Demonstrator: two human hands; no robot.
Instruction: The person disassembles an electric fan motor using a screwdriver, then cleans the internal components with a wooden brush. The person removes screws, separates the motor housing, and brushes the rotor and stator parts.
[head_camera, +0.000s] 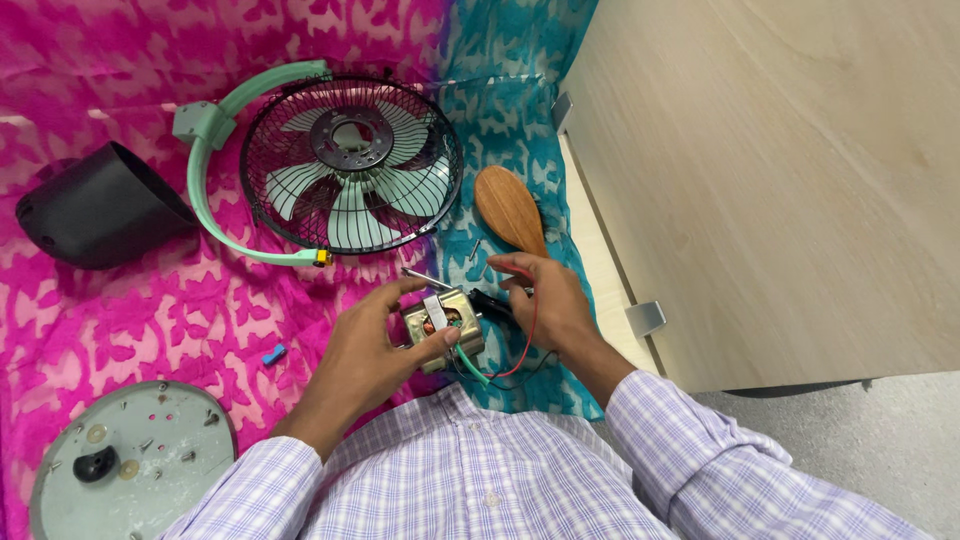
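Fan motor, brass-coloured with copper windings and a steel shaft, sits over the pink-and-teal cloth, gripped by the left hand at its sides. Right hand pinches a black part beside the motor; red, green and black wires trail below. Grilled fan head lies beyond, wooden brush right of it, round grey base plate lower left.
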